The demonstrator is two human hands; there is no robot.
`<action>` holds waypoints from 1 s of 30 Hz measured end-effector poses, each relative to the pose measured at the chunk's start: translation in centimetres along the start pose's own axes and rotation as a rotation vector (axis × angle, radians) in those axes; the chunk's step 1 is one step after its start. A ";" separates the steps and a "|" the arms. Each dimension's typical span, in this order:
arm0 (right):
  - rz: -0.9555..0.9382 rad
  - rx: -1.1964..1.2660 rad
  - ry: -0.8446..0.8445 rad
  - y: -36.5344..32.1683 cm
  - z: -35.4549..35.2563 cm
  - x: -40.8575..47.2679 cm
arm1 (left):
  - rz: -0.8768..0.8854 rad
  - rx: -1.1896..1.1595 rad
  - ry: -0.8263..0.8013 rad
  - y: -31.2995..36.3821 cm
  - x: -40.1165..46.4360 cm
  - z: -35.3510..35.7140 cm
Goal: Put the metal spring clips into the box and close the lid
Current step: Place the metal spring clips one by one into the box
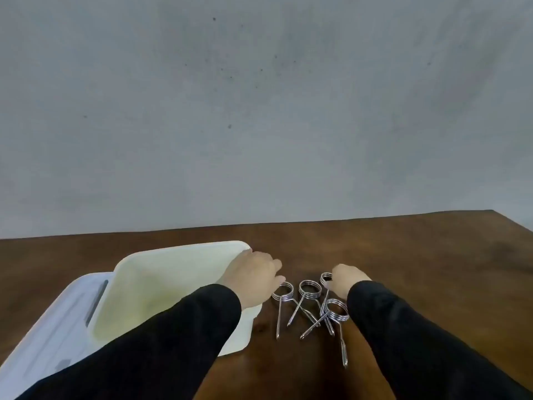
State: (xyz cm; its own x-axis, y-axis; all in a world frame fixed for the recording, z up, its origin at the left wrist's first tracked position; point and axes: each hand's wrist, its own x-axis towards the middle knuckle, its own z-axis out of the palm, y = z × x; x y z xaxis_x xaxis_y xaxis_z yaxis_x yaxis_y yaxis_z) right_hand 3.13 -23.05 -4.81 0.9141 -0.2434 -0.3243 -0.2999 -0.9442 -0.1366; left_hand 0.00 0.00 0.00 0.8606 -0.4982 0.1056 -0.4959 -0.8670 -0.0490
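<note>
1. Your four spring clips [313, 304] lie in a loose cluster on the surface [403, 269], all still outside the box. Their coils point away from you and their long legs trail back toward you, a few of them crossing. That puts the round coils nearest your fingertips, the easiest part to hook.

2. Your right hand [347, 280] sits at the far-right coil, the thumb touching it. The other fingers curl out of sight behind the hand, so you cannot tell from here whether they are pinching the coil or only resting against it.

3. Your left hand [253, 277] rests at the near right corner of the box [161, 287], knuckles bent and fingers drawn together. The left-most clip's coil lies just beside those fingertips. Whether they touch it is unclear. The hand looks placed to steady the box or to take that clip.

4. The box stands open just left of the clips and looks empty inside, so each clip needs only a short carry over the rim.

5. The lid [52, 327] lies flat beyond the box, on the side away from your fingers, partly tucked under it. It stays clear of the loading but within your left hand's reach for closing.

6. The crossed legs may drag a neighbour along, so lift each clip by its coil.
</note>
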 end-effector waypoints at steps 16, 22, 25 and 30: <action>0.009 0.031 0.166 -1.8 -1.1 1.6 | -0.103 -0.189 0.286 -7.9 -2.0 -3.2; -0.263 0.154 0.292 -9.5 -10.6 -3.7 | -0.548 -0.323 0.130 -20.2 -7.7 -2.9; -0.444 0.241 0.259 -16.2 -13.2 -8.4 | -0.618 -0.479 -0.026 -22.9 -9.9 -1.8; -0.600 -0.012 -0.018 -27.3 -6.8 -11.9 | -0.644 -0.741 -0.004 -23.4 -10.9 0.6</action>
State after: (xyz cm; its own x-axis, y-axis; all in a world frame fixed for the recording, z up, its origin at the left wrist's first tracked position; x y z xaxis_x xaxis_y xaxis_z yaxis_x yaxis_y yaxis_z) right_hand 2.33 4.14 9.18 0.9182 0.3365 -0.2092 0.2703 -0.9180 -0.2902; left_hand 2.31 25.72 -0.58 0.9917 0.0668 -0.1096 0.1225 -0.7479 0.6525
